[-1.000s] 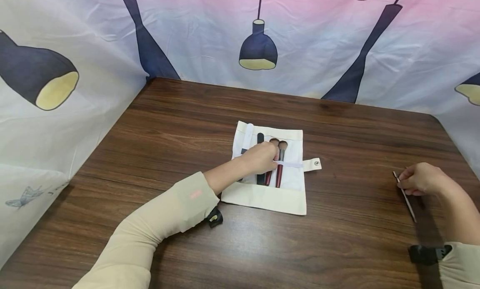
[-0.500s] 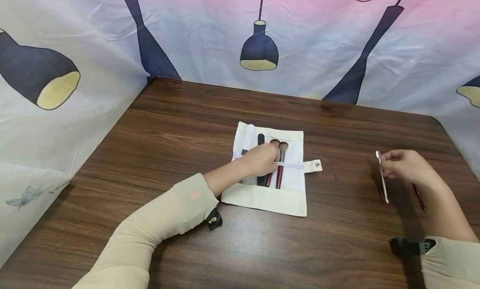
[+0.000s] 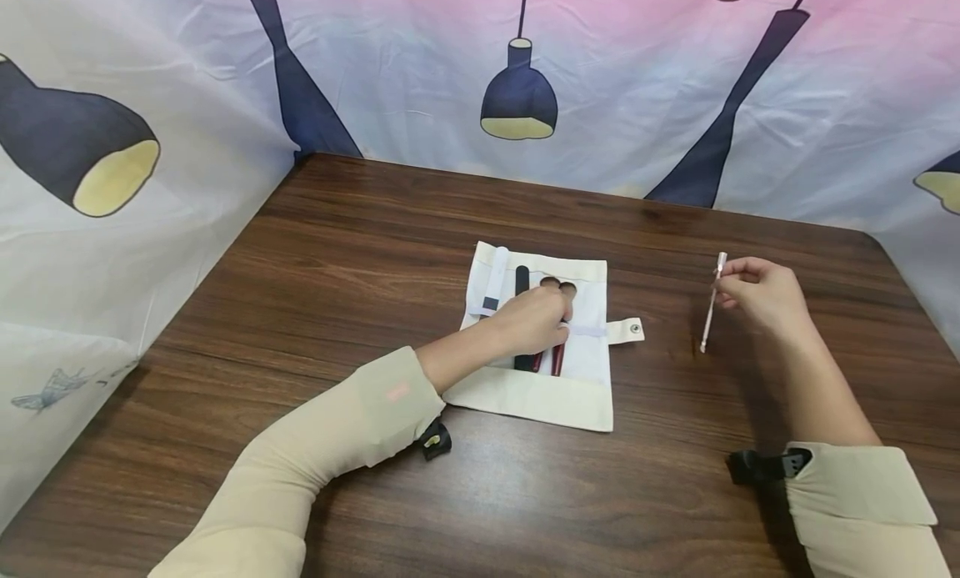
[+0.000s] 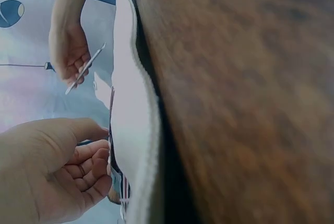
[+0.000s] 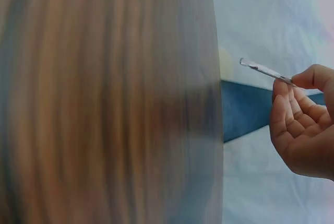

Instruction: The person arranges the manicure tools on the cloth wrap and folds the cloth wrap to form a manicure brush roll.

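My left hand [image 3: 531, 319] is over the white fabric roll pouch [image 3: 525, 403], its thumb and fingers pinching what looks like the thin elastic band [image 3: 588, 331] across it. Two makeup brushes with dark red handles [image 3: 558, 359], a black nail file [image 3: 522, 279] and a white flat tool [image 3: 497, 269] lie in the pouch. Part of each brush hides behind this hand. To the right, my right hand [image 3: 765, 294] pinches a slim silver cuticle pusher [image 3: 710, 307] above the table, broad end upward. In the right wrist view, the cuticle pusher [image 5: 261, 69] shows between thumb and fingertips.
A snap tab [image 3: 626, 331] sticks out from the pouch's right side. Dark wood-grain table [image 3: 375, 228] surrounds it. A lamp-printed cloth [image 3: 420, 77] hangs behind the table and along its sides.
My right hand has lifted the cuticle pusher off the table's right side and brought it left, toward the pouch. The left hand has stayed at the band, shifting only slightly right.
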`<state>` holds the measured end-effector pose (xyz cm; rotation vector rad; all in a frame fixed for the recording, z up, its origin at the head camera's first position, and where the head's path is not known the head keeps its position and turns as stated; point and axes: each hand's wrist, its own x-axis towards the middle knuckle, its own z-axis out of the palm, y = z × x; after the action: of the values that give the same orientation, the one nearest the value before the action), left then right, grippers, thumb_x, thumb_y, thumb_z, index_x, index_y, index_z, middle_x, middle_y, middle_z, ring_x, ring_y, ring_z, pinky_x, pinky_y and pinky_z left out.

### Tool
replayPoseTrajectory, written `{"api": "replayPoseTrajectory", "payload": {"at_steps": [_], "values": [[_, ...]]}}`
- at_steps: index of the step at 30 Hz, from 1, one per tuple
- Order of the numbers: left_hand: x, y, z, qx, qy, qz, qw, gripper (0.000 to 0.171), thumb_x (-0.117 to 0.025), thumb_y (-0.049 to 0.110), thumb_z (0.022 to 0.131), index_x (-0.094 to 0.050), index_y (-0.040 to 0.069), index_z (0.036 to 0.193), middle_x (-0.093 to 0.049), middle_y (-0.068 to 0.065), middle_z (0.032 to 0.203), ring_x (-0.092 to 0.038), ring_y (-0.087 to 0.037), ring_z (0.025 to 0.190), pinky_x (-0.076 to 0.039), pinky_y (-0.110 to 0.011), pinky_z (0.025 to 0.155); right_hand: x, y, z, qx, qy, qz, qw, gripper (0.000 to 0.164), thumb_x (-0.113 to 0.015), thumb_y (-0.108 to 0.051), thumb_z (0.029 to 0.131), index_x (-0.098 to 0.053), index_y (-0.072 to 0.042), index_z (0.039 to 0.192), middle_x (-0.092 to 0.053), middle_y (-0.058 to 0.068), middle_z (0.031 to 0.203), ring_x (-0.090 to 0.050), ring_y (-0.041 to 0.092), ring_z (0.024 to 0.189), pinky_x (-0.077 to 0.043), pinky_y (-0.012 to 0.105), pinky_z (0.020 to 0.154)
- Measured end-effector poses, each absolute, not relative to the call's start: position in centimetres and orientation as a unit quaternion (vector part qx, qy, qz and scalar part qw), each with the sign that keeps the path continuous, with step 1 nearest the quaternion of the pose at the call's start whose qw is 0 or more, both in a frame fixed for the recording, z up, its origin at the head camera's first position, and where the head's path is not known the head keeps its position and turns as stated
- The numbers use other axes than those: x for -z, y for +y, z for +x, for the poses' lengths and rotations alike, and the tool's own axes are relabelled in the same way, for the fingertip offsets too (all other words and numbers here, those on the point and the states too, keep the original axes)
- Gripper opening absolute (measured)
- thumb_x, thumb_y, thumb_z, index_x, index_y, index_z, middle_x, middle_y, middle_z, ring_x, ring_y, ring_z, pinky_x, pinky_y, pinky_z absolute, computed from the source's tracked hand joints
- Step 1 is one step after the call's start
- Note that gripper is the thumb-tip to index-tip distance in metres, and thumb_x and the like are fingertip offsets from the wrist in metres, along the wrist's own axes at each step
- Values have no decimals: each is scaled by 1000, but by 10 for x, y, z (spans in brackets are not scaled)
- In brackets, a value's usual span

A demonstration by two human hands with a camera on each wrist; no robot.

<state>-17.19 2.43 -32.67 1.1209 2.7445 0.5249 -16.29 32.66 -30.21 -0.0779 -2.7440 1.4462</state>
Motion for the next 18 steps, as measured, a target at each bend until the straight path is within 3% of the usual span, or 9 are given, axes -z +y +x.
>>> {"api": "replayPoseTrajectory", "payload": {"at_steps": [4,8,11,13,16,18], "values": [[327,28,-173,-173,909,372,75,19,-61,11,85,-68,2,100,-63,-7,95,-54,-13,71,-45,-22,64,301,313,-165,-508,-860,-26,41,18,-54,-6,88,-50,8,98,-61,-16,68,-60,1,60,-50,18,58],[326,30,-172,-163,913,366,77,18,-62,11,84,-69,3,98,-63,-6,94,-55,-12,69,-45,-21,62,303,298,-169,-587,-806,-20,77,4,-55,2,85,-53,1,88,-63,-10,67,-61,3,58,-50,17,56],[326,32,-171,-153,916,365,72,11,-62,11,84,-69,5,90,-62,-2,84,-52,-10,63,-43,-20,56,304,287,-172,-658,-747,-8,97,10,-54,8,83,-54,-1,83,-63,-5,67,-61,5,57,-50,17,55],[325,34,-170,-147,917,364,71,8,-62,10,83,-65,8,76,-56,1,68,-44,-7,54,-36,-18,48,305,281,-174,-695,-712,-6,105,13,-54,10,82,-54,-2,82,-63,-2,69,-62,7,57,-50,18,56],[324,37,-169,-140,920,360,69,29,-61,8,82,-46,12,57,-36,5,50,-28,-6,43,-23,-18,39,305,271,-176,-741,-662,-4,111,14,-53,13,82,-54,-1,81,-63,2,69,-63,10,59,-51,21,57],[323,38,-168,-139,922,354,68,37,-60,8,81,-36,14,53,-27,6,46,-21,-6,41,-18,-18,38,305,265,-177,-766,-634,2,109,15,-52,14,82,-54,0,81,-63,4,69,-64,12,60,-52,23,59]]}}
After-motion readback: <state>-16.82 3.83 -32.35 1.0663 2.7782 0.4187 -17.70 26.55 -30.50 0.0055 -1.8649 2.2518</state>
